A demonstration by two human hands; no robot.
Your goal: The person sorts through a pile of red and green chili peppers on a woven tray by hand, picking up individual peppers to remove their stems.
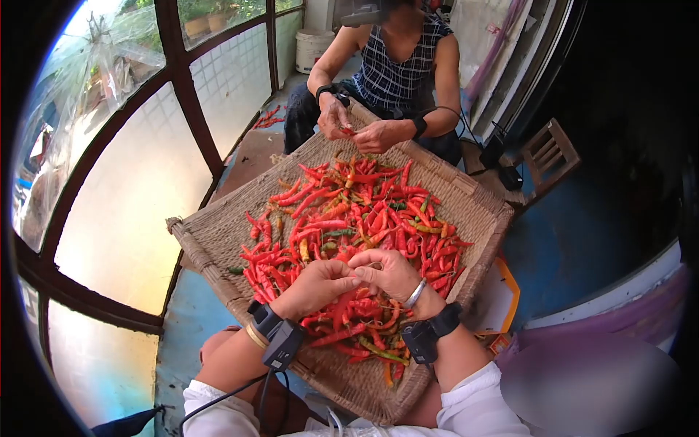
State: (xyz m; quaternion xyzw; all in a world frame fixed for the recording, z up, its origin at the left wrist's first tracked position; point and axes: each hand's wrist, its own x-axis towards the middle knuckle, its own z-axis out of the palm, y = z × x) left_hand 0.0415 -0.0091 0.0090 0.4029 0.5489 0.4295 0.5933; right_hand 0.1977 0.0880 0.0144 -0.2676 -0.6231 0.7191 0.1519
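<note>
Blue floor (191, 298), big windows (127, 197) along one side, and a woven tray (218, 227) between us and another person (397, 73). Red chillies (378, 218) are heaped across it. Our left hand (320, 286) and right hand (389, 277) meet, fingers curled, over the pile; we can't tell what either's gripping.

Enclosed porch (191, 309), framed window panes (135, 197), flowerpots (196, 28) outside

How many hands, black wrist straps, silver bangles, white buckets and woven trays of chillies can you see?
Hands: 4 (the wearer's left hand and right hand, plus the other person's two hands)
Black wrist straps: 4
Silver bangle: 1
White bucket: 1
Woven tray of chillies: 1
Total: 11
</note>
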